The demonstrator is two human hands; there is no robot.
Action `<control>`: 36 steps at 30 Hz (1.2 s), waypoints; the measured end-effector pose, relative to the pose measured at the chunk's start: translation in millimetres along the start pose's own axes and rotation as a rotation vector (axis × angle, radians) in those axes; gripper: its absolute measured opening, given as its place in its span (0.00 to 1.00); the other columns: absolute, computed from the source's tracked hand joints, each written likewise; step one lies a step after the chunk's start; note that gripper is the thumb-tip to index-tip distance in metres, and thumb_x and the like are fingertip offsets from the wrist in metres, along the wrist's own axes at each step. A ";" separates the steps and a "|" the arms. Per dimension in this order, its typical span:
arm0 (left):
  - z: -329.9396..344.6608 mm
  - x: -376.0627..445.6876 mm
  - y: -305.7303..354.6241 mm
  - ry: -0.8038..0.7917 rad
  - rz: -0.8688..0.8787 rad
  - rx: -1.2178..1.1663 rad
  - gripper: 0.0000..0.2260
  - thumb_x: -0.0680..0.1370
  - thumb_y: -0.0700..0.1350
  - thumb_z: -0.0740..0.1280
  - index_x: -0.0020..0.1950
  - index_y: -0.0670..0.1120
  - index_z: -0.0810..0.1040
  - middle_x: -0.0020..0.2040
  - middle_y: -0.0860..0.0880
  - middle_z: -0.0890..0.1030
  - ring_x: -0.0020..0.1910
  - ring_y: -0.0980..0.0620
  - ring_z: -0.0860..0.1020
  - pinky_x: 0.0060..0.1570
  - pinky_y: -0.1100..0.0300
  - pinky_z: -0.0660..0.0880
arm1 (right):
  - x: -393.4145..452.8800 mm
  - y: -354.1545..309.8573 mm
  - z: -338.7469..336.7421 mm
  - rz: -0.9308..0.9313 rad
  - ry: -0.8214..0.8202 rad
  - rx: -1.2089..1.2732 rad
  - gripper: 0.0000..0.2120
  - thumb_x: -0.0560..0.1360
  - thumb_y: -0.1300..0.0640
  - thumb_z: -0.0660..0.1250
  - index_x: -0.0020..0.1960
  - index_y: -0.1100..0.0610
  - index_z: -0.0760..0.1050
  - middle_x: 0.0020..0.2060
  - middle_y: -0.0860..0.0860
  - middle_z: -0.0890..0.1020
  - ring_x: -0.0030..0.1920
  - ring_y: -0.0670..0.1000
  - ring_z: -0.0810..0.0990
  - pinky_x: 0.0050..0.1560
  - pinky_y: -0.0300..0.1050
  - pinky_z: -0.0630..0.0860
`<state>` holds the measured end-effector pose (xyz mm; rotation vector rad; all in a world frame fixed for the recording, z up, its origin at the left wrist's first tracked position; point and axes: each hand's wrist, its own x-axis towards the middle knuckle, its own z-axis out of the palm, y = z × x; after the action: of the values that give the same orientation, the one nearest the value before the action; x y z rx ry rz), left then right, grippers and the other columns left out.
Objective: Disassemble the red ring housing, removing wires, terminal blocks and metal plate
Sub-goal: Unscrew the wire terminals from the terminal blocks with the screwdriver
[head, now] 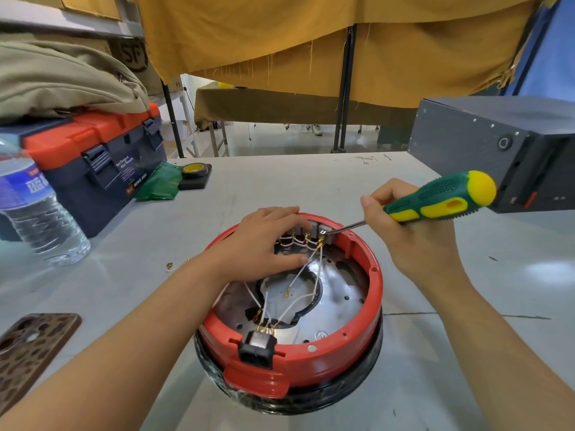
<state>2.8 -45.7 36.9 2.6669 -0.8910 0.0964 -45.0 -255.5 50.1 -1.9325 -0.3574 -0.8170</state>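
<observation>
The red ring housing (351,343) sits on a black base in the middle of the table. Inside lies a perforated metal plate (339,309) crossed by white wires (298,298). Grey terminal blocks (322,229) line the far inner wall, and a black power socket (256,346) sits in the near rim. My left hand (264,244) rests on the far left rim, fingers over the terminal blocks and thumb on the plate. My right hand (407,231) grips a green and yellow screwdriver (441,197); its tip touches the rightmost terminal block.
At the left stand a blue and orange toolbox (93,163), a water bottle (34,209) and a patterned phone (28,353). A tape roll (194,171) and green bag (160,181) lie behind. A dark grey box (497,144) is at the right. Small brass terminals (169,265) lie loose.
</observation>
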 end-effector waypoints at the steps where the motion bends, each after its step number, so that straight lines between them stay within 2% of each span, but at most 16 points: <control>1: 0.4 -0.3 0.3 -0.003 0.000 -0.002 0.20 0.75 0.57 0.66 0.67 0.58 0.69 0.76 0.53 0.60 0.74 0.51 0.57 0.72 0.54 0.54 | -0.1 0.4 1.1 -0.001 0.009 0.000 0.12 0.75 0.60 0.68 0.34 0.56 0.72 0.27 0.44 0.74 0.30 0.39 0.74 0.31 0.26 0.66; 7: 2.3 -0.2 1.1 -0.030 -0.010 0.044 0.18 0.75 0.57 0.65 0.65 0.61 0.71 0.77 0.53 0.56 0.75 0.50 0.54 0.73 0.51 0.52 | 3.6 3.6 3.0 0.013 0.039 0.024 0.11 0.75 0.63 0.67 0.34 0.63 0.72 0.26 0.44 0.73 0.29 0.39 0.72 0.31 0.26 0.65; 12: 2.6 -0.1 1.6 -0.038 -0.009 0.063 0.19 0.76 0.57 0.65 0.66 0.61 0.70 0.77 0.53 0.55 0.75 0.50 0.53 0.73 0.52 0.50 | 8.5 9.5 4.0 0.088 0.081 0.141 0.16 0.75 0.64 0.66 0.30 0.58 0.67 0.21 0.42 0.68 0.25 0.42 0.67 0.28 0.28 0.62; 15: 2.9 0.4 2.0 -0.042 -0.010 0.068 0.19 0.76 0.57 0.65 0.66 0.62 0.70 0.77 0.53 0.55 0.75 0.50 0.53 0.73 0.52 0.51 | 11.4 12.0 5.1 0.159 0.119 0.236 0.14 0.72 0.60 0.65 0.30 0.58 0.66 0.20 0.43 0.66 0.24 0.43 0.64 0.26 0.29 0.61; 19: 3.6 0.2 1.6 -0.046 -0.009 0.074 0.19 0.76 0.58 0.65 0.67 0.62 0.70 0.77 0.53 0.55 0.75 0.51 0.52 0.74 0.51 0.50 | 14.0 15.4 5.9 0.260 0.163 0.332 0.13 0.68 0.56 0.63 0.28 0.53 0.65 0.20 0.43 0.64 0.24 0.43 0.63 0.26 0.31 0.61; 31: 4.5 0.7 1.6 -0.047 -0.011 0.101 0.19 0.76 0.58 0.64 0.67 0.62 0.69 0.77 0.53 0.54 0.75 0.50 0.52 0.74 0.51 0.50 | 15.1 21.8 8.9 0.317 0.233 0.388 0.17 0.72 0.65 0.63 0.27 0.53 0.64 0.19 0.43 0.65 0.22 0.43 0.63 0.23 0.31 0.61; 36: 4.7 1.0 1.8 -0.044 -0.010 0.101 0.19 0.76 0.58 0.64 0.67 0.62 0.70 0.77 0.53 0.55 0.75 0.50 0.53 0.74 0.51 0.50 | 12.7 25.8 11.0 0.389 0.243 0.387 0.15 0.68 0.61 0.63 0.25 0.51 0.65 0.18 0.42 0.65 0.22 0.43 0.62 0.24 0.35 0.61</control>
<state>2.4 -49.2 33.1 2.7765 -0.9087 0.0826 -16.9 -259.7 38.0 -1.4581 0.0137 -0.6573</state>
